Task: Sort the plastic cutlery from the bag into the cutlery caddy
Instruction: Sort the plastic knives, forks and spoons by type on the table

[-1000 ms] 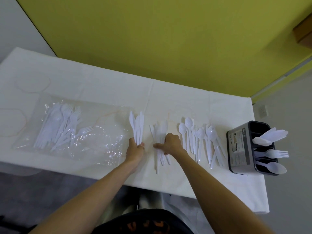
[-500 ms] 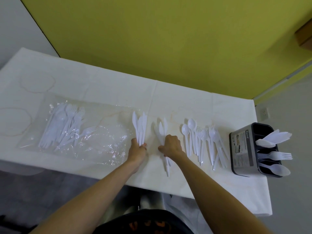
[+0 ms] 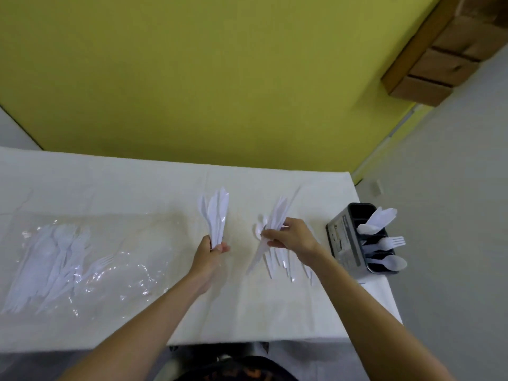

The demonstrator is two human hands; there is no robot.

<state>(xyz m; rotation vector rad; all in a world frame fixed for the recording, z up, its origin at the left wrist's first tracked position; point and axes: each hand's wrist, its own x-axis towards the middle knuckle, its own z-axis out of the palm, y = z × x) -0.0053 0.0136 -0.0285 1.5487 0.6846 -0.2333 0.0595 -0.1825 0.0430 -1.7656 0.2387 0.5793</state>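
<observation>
Head view. The left hand [image 3: 210, 250] is gripping a bunch of knives [image 3: 217, 215] by the handles. Its fingers are curling round them, and the blades are fanning up and away from the wrist.

The right hand [image 3: 294, 237] is sitting just right of the left one and apart from it. Its fingers and thumb are pinching a blurred bundle [image 3: 275, 218] of white cutlery. Knife-like blades are pointing up and away past the knuckles, and one spoon bowl is showing at the fingertips. More handles [image 3: 286, 264] are trailing below that hand toward the person; cannot tell whether these are being held or are lying on the desk [image 3: 137, 182].

The cutlery caddy [image 3: 343, 243] is standing just right of the right hand, by the desk's right edge. It is holding leaning knives [image 3: 380, 220] in the far compartment, a fork [image 3: 391, 242] in the middle one and a spoon [image 3: 391, 262] in the near one.

The clear bag [image 3: 123, 257] is lying flat on the desk, well left of the left hand. Loose white cutlery [image 3: 55, 259] is sitting inside its left part. A yellow wall [image 3: 192, 78] is rising beyond both hands.
</observation>
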